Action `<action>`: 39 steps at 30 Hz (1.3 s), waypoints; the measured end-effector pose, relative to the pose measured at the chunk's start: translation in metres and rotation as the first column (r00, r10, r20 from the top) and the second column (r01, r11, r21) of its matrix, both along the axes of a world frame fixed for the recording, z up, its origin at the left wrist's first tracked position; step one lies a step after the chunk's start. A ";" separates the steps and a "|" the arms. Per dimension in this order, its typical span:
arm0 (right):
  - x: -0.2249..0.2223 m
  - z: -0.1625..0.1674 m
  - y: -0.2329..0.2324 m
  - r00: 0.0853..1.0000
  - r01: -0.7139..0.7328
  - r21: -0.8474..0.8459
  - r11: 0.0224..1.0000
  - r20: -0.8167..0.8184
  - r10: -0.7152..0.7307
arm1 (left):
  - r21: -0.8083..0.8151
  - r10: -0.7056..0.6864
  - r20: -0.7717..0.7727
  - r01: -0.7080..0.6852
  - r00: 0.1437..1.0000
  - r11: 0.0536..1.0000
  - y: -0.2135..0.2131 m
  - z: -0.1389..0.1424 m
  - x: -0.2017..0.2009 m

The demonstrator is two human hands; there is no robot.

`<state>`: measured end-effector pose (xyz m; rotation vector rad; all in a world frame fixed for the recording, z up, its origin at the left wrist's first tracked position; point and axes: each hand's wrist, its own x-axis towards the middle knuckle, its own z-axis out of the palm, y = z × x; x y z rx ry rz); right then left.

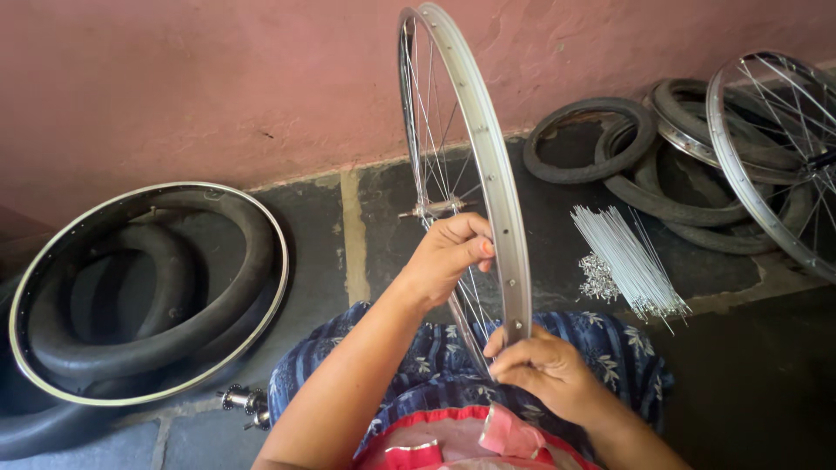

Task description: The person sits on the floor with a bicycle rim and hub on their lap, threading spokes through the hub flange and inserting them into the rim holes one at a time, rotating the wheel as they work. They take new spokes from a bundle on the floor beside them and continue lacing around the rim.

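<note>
left hand [448, 252] pinches probably a spoke inside upright wheel rim [496, 183]; right hand [544, 370] grips rim at 6 o'clock over lap. steadier if rim kept vertical. loose spokes [627, 261] at 3 o'clock.

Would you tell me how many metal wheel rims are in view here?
3: the spoked rim held upright between the left hand and right hand; a bare rim lying around tyres at left; a spoked wheel at right. Others may be hidden among the tyre pile.
</note>
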<state>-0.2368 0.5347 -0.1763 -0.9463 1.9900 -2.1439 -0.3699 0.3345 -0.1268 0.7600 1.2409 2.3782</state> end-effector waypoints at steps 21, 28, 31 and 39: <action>-0.029 0.161 -0.043 0.385 0.842 0.092 0.532 -0.793 -0.472 | 0.026 0.037 0.013 -0.037 0.999 0.999 0.009 0.000 -0.002; -0.031 0.157 -0.054 0.303 0.876 0.070 0.477 -0.850 -0.431 | 0.040 0.053 0.023 -0.054 0.998 0.998 0.010 0.001 0.000; -0.034 0.156 -0.053 0.343 0.854 0.052 0.518 -0.805 -0.483 | 0.038 0.060 0.030 -0.061 0.998 0.997 0.011 0.000 0.000; -0.034 0.151 -0.053 0.350 0.845 0.037 0.534 -0.793 -0.499 | 0.034 0.081 0.023 -0.082 0.996 0.996 0.012 -0.006 -0.002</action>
